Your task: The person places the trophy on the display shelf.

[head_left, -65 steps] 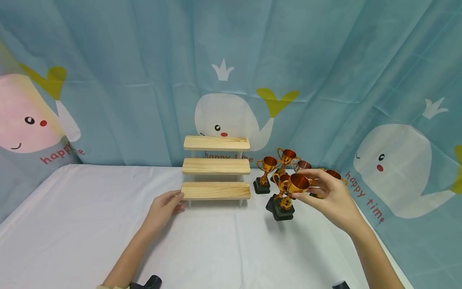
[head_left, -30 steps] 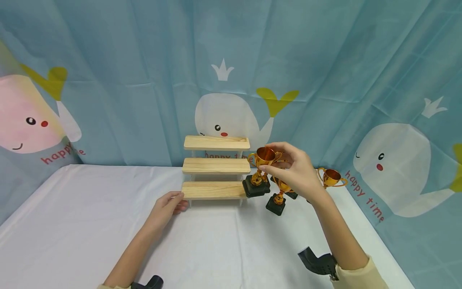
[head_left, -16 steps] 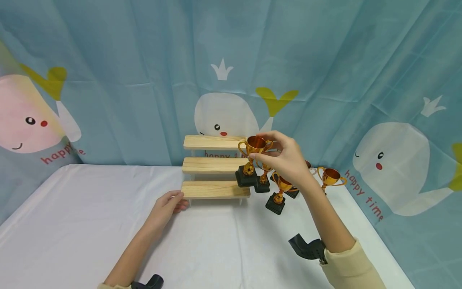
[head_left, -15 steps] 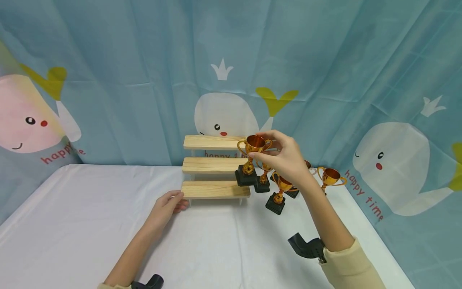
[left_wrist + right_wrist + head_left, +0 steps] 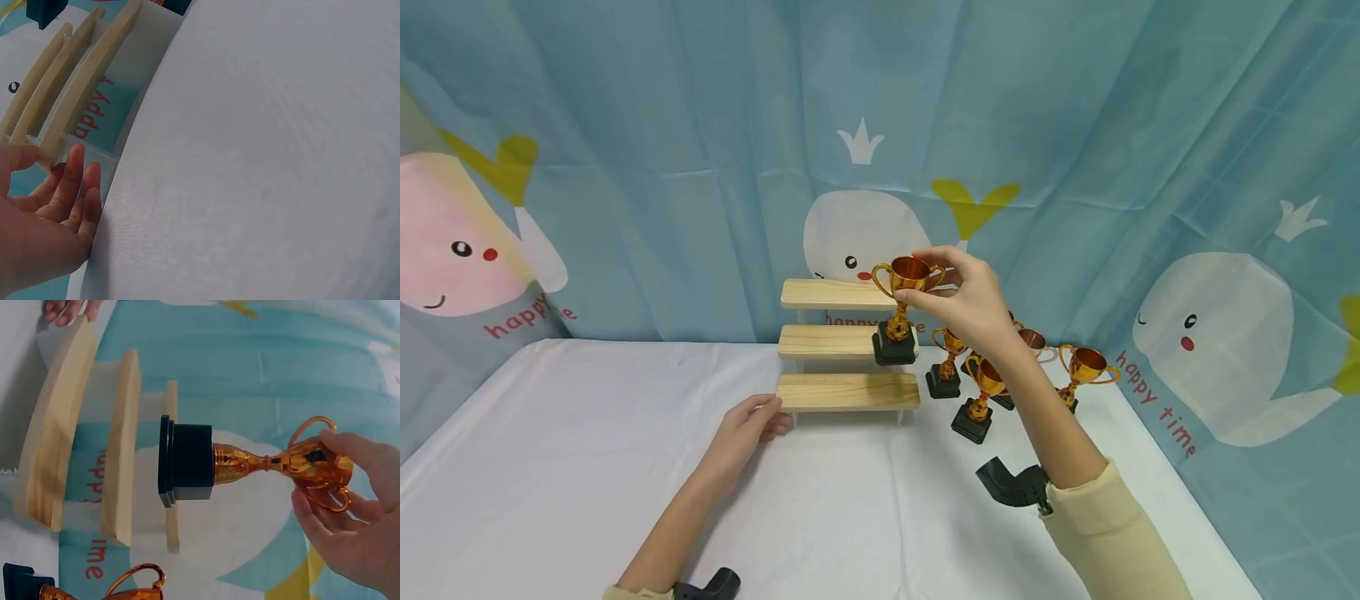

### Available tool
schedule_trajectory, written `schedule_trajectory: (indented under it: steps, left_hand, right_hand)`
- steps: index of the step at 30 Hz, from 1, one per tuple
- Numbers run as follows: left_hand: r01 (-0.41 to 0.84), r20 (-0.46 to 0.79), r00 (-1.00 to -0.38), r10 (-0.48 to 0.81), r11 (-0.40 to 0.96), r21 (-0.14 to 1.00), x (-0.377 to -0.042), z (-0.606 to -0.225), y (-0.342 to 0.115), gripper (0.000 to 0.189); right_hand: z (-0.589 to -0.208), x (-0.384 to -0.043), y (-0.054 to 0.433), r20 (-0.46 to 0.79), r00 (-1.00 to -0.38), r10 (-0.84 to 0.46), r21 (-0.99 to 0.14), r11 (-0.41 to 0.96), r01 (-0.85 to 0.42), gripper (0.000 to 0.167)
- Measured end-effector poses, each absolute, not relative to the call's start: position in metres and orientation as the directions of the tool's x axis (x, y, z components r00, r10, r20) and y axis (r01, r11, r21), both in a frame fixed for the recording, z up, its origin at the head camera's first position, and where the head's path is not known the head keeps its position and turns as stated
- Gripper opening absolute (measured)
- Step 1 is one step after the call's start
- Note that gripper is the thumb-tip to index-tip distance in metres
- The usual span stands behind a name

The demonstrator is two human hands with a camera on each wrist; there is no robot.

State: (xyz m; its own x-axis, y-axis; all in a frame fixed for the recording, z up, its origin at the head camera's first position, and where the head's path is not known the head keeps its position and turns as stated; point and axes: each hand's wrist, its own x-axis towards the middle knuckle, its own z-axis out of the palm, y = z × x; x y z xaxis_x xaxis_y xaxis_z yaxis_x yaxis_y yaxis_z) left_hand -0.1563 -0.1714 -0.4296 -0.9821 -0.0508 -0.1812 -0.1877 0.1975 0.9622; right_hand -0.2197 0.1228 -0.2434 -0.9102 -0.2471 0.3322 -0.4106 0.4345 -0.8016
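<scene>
My right hand grips a gold trophy cup by its bowl, thumb on one side and fingers on the other. The trophy is upright, its black base in front of the right end of the shelf's middle tier. In the right wrist view the trophy's base hangs apart from the boards. A three-tier wooden display shelf stands on the table. At its left end, my left hand pinches the lowest board between thumb and fingers, as the left wrist view shows with the board ends.
Right of the shelf stand several more trophies: a gold one close by, another gold one in front, a reddish one behind my right arm, and a gold one farther right. A whale-print curtain hangs behind the white-covered table.
My right hand has carried the gold trophy from among the other trophies leftward and up to the right end of the shelf. The left hand stays at the lowest board.
</scene>
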Motion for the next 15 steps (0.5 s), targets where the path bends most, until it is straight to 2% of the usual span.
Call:
schedule_trajectory:
  steps: [15]
  left_hand:
    - [-0.182, -0.176, -0.983, -0.049, 0.181, 0.966, -0.157, -0.431, -0.172, 0.042]
  right_hand:
    - [-0.231, -0.235, 0.095, 0.388, -0.891, -0.234, -0.786, 0.421, -0.453, 0.057]
